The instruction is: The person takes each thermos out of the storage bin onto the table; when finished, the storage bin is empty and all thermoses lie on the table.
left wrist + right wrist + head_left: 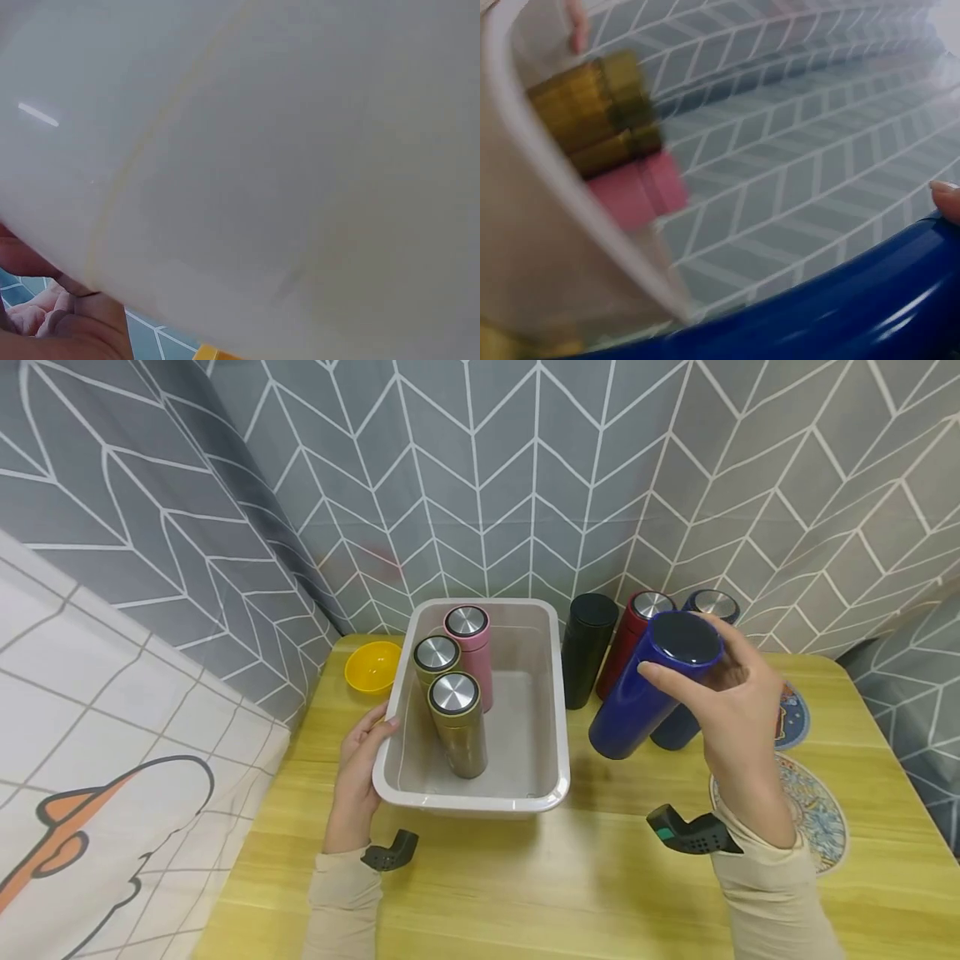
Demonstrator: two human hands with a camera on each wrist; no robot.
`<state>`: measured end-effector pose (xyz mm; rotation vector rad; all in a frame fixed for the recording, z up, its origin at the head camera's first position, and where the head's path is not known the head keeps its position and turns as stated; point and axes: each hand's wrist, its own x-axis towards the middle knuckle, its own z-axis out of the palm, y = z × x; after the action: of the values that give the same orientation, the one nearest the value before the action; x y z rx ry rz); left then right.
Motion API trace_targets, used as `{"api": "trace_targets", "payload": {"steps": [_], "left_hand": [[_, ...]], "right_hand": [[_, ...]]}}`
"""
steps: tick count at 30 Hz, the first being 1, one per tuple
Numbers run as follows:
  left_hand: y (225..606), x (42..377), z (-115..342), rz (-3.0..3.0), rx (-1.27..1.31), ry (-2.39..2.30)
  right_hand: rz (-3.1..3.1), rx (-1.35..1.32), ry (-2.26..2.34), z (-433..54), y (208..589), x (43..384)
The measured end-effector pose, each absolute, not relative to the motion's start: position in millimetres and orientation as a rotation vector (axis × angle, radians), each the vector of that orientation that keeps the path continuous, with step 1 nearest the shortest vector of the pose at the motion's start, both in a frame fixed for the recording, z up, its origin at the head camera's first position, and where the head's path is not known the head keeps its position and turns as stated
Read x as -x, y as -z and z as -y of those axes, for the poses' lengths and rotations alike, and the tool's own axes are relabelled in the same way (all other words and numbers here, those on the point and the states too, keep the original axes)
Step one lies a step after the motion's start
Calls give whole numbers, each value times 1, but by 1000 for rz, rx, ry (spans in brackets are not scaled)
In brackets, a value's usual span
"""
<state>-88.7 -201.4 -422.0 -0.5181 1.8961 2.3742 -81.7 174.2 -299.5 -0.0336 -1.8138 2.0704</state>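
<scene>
a blue bottle (pixel 628 708) is held tilted beside a pale bin (pixel 472 803) by the right hand (pixel 738 706), thumb and fingers around its upper end. the bin's near-left rim is pinched by the left hand (pixel 362 768).

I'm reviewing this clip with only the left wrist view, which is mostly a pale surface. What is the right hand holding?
Observer: The right hand is holding a blue bottle.
Operator: What is inside the tub?
Observer: Three bottles: two gold bottles and a pink bottle.
Operator: Anything else over on the right?
Observer: Yes, a black bottle, a red bottle and a dark blue bottle are right of the tub.
</scene>
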Motion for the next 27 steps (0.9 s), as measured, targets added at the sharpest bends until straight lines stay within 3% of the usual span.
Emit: {"api": "trace_targets", "payload": {"steps": [14,27], "left_hand": [[420,88,200,-1896,507,-2391],[422,88,200,-1900,517,-2412]], "right_hand": [[2018,309,-1970,-185,360,117],[2068,251,-1833,-181,381,125]]}}
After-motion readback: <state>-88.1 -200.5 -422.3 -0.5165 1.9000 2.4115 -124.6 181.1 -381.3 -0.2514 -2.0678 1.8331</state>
